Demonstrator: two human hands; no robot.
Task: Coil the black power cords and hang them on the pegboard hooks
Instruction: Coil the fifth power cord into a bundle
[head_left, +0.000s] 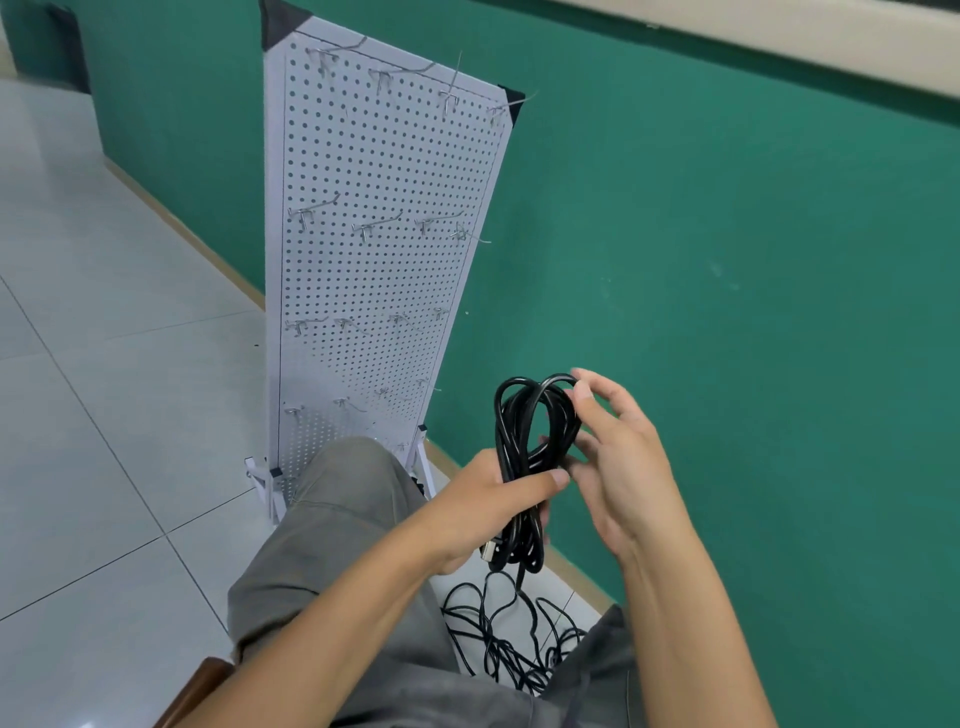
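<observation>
The left hand (493, 486) grips the coiled cord (524, 441) (black); the right hand (618, 447), half open, touches its loops.

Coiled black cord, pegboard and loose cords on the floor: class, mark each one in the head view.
coiled black cord (524, 431), head view: middle of the loop bundle.
pegboard (384, 171), head view: bare perforated panel between hook rows.
loose cords (511, 644), head view: tangle on the floor.

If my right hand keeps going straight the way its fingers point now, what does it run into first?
Probably the top loop of the coiled black cord, which the right hand fingertips already reach; its fingers point up and left. Past that lies the lower pegboard, though depth is hard to judge. The left hand grips the coil's middle.
</observation>
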